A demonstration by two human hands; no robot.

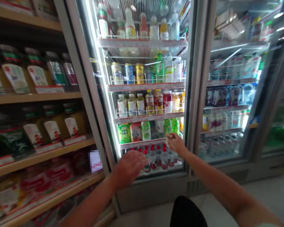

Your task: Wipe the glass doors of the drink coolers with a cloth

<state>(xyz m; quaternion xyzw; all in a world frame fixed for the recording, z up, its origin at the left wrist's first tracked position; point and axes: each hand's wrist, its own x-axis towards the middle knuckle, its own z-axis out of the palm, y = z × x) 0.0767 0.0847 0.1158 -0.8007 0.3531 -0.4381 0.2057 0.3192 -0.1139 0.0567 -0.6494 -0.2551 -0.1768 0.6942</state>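
My left hand (132, 165) reaches forward at the front of the lit drinks cooler. Its fingers are stretched out, slightly blurred, and nothing shows in them. Behind it stand clear bottles with red caps (152, 157) on the lowest shelf. My right hand (176, 144) is at the right side of the cooler, fingers curled together in a pinch; what they hold, if anything, I cannot make out. Just above it are small green bottles (171, 125). Further left on that shelf are a green bottle with a pale cap (146, 130) and a green pack (124, 133).
Wooden shelves (42, 156) with bottled drinks and red packs flank the cooler on the left. A second glass-fronted cooler (229, 94) stands to the right. Cans (139, 73) and juice bottles (132, 104) fill the middle shelves. Something black (188, 212) shows at the bottom.
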